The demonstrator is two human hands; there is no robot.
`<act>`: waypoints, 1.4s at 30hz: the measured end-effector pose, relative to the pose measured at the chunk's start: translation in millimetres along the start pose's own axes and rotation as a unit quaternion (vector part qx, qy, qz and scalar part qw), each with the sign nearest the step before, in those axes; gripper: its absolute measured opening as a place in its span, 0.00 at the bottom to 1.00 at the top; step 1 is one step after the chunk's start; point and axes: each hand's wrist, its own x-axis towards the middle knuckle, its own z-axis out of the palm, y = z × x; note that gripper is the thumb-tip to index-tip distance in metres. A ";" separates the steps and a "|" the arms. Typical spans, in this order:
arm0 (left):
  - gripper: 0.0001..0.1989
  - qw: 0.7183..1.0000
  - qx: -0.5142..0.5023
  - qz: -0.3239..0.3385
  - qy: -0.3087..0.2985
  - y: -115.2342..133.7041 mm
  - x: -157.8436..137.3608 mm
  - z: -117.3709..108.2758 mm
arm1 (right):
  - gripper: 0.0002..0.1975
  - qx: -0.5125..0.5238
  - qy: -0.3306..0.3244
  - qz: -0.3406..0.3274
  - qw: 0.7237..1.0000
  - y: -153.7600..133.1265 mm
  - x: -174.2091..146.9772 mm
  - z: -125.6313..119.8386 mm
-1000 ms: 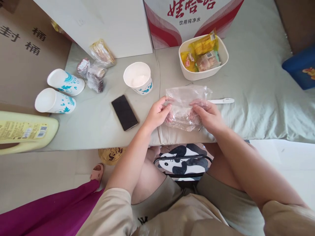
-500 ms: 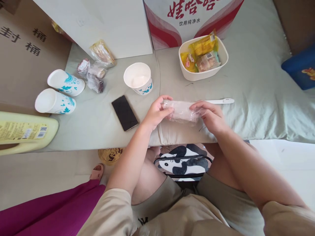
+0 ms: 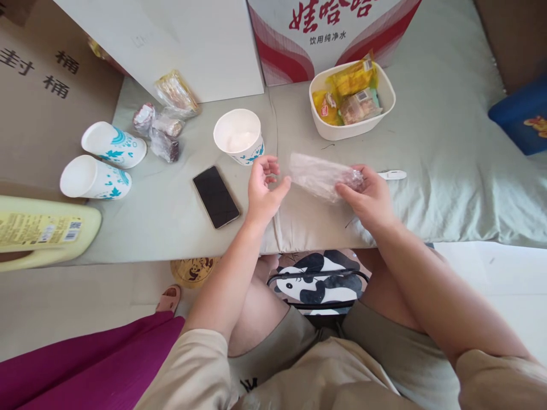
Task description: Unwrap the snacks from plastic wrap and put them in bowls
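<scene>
Plastic bag (image 3: 318,173), x1, centre of frame, pinched by right hand (image 3: 371,196).
Left hand (image 3: 265,191) held loosely spread just beside it; two cups (image 3: 96,177) and one phone (image 3: 216,196) seen at left.

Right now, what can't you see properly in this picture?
All in the head view:
- The clear plastic bag: blurred, so I can't read any print.
- The slim white object: its inner end is hidden behind the right hand.
- The tub: packets cover its bottom.
- The blue object: cut off by the picture's right edge.
</scene>
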 end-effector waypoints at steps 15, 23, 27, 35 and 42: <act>0.17 0.974 -0.141 -0.057 -0.166 0.5 -12.2 26.1 | 0.17 0.066 0.005 -0.096 0.993 -0.1 -6.9 16.4; 0.21 0.984 -0.128 -0.076 -0.101 -1.3 -10.9 22.2 | 0.09 0.056 -0.093 -0.068 0.992 -6.8 -7.5 18.0; 0.19 0.996 -0.068 0.009 0.049 1.0 -0.5 -12.3 | 0.07 0.038 -0.094 -0.027 0.994 -7.6 -4.5 17.2; 0.18 0.909 0.369 0.113 0.160 62.6 71.7 -72.4 | 0.06 -0.002 -0.136 -0.008 0.991 -5.9 -0.6 17.8; 0.08 0.792 0.596 -0.093 -0.097 61.1 148.1 -41.1 | 0.07 -0.007 -0.148 -0.004 0.989 -11.1 0.8 16.9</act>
